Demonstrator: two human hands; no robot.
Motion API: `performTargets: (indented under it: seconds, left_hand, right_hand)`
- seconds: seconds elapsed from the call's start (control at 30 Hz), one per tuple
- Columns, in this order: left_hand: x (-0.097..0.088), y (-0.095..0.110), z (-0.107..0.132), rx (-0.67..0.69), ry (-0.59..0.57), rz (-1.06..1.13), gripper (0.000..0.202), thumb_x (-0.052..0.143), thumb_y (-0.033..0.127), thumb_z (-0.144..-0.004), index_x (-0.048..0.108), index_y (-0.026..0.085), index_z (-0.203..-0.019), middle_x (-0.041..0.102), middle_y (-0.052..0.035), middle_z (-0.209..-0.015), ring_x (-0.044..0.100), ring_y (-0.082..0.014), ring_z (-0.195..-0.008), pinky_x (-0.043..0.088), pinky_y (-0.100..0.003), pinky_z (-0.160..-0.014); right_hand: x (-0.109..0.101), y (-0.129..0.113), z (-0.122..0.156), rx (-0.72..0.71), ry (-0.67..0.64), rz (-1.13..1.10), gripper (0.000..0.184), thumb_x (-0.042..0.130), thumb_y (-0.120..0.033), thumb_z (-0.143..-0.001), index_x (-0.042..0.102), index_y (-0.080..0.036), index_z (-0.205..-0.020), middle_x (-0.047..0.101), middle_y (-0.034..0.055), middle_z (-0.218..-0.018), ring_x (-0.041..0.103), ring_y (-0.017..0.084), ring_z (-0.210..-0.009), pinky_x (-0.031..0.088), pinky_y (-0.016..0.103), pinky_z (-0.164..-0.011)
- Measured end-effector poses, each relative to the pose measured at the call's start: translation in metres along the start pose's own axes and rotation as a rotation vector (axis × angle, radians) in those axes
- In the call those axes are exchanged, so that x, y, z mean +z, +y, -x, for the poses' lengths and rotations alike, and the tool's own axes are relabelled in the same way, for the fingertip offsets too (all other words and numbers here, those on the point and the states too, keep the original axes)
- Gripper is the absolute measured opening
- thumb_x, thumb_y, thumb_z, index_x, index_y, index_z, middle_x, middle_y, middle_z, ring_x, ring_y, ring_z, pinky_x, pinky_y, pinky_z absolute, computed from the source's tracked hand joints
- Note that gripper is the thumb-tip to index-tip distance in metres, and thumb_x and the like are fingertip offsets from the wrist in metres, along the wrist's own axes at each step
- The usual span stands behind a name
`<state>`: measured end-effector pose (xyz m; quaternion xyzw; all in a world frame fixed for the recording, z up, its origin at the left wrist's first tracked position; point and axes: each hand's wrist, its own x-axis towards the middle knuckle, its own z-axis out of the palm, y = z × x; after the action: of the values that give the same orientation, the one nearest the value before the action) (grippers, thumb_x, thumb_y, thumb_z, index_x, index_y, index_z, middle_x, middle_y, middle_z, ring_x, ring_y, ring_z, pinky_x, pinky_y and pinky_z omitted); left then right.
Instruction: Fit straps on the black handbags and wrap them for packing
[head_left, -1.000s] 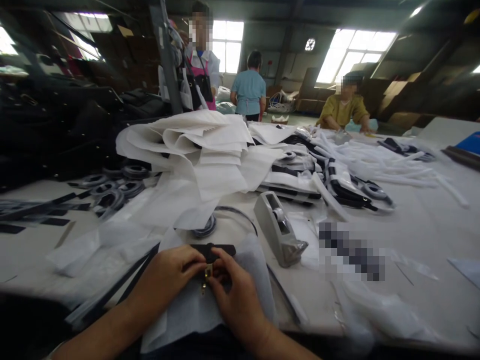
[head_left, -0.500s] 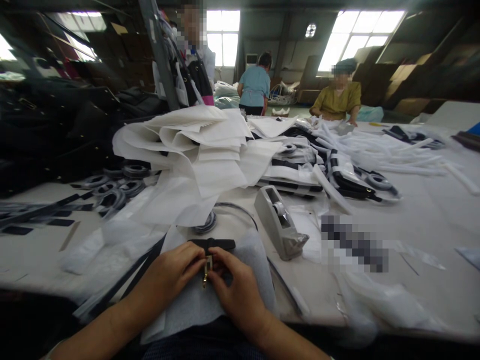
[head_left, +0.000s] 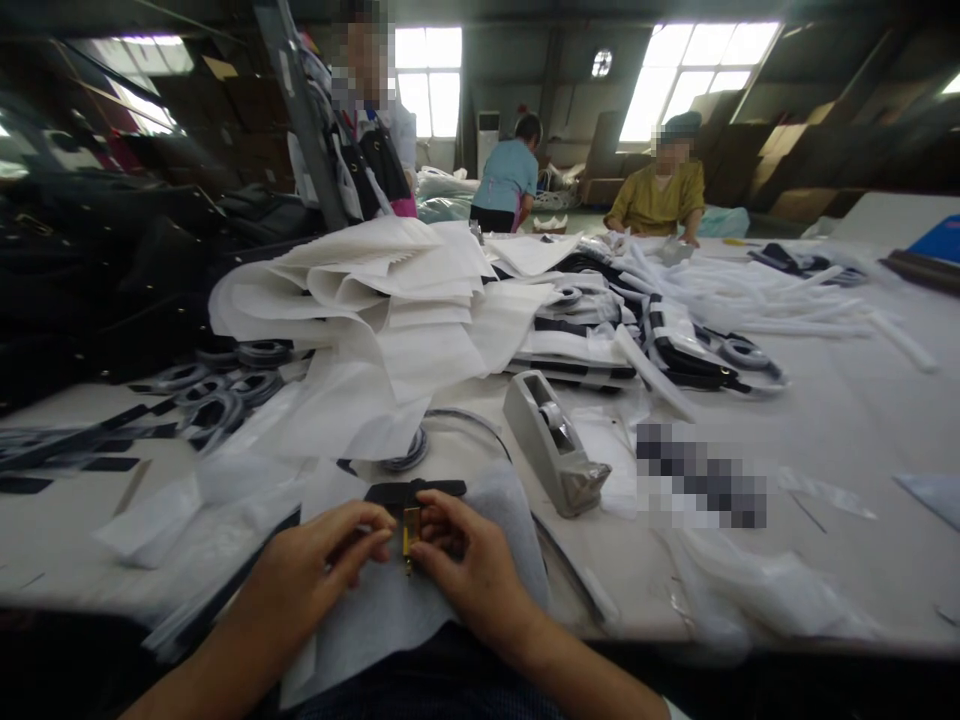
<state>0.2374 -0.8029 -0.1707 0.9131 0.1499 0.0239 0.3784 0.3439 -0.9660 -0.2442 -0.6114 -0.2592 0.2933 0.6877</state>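
Note:
My right hand (head_left: 474,568) pinches a small gold-coloured metal fitting (head_left: 410,532) between thumb and fingers. A narrow lower end of the fitting points down toward me; its exact kind is hard to make out. Just to its left, my left hand (head_left: 319,565) has bent fingers, with a gap between thumb and forefinger and nothing seen in it. Directly behind the fitting lies a black strap piece (head_left: 390,492). Beneath both hands a thin white sheet (head_left: 367,625) spreads over the table's front edge, partly covered by my forearms.
A grey tape dispenser (head_left: 551,440) stands right of my hands. Beyond is a heap of white sheets (head_left: 352,300), with coiled straps (head_left: 214,410) on its left. Wrapped black straps (head_left: 675,345) and white tubes (head_left: 757,300) lie farther back. Several people are around the table's far side.
My left hand has let go of the gold-coloured fitting and drawn back left. The right hand still holds the fitting, more of which now shows. The view has shifted slightly.

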Motion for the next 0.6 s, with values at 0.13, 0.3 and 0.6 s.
performTargets:
  seconds: [0.13,0.3,0.6]
  left_hand:
    - [0.004,-0.008,-0.008,-0.032,0.134,0.018,0.028,0.066,0.046,-0.083,0.073,0.028,-0.104,0.08,-0.0003,-0.096,0.076,-0.0232,-0.083,0.057,-0.028,-0.078]
    - [0.009,-0.001,-0.015,-0.06,0.077,0.043,0.021,0.072,0.04,-0.079,0.075,0.026,-0.094,0.081,0.0006,-0.093,0.076,-0.0237,-0.082,0.057,-0.029,-0.077]
    - [0.008,0.003,-0.019,-0.104,-0.038,0.208,0.017,0.065,0.038,-0.086,0.072,0.023,-0.088,0.077,0.0011,-0.078,0.074,-0.0206,-0.073,0.055,-0.025,-0.068]
  right_hand:
    - [0.001,0.002,0.0,0.026,-0.006,-0.068,0.049,0.076,-0.015,-0.075,0.066,-0.024,-0.122,0.073,0.0021,-0.1,0.069,0.016,-0.084,0.058,0.029,-0.079]
    - [0.002,0.001,0.0,0.058,-0.004,-0.147,0.047,0.079,-0.017,-0.071,0.067,-0.021,-0.117,0.072,0.002,-0.095,0.069,0.017,-0.081,0.059,0.03,-0.078]
    - [0.001,0.002,-0.005,0.16,-0.067,-0.332,0.069,0.086,-0.022,-0.064,0.059,-0.021,-0.127,0.072,0.0016,-0.093,0.071,0.017,-0.079,0.059,0.03,-0.075]
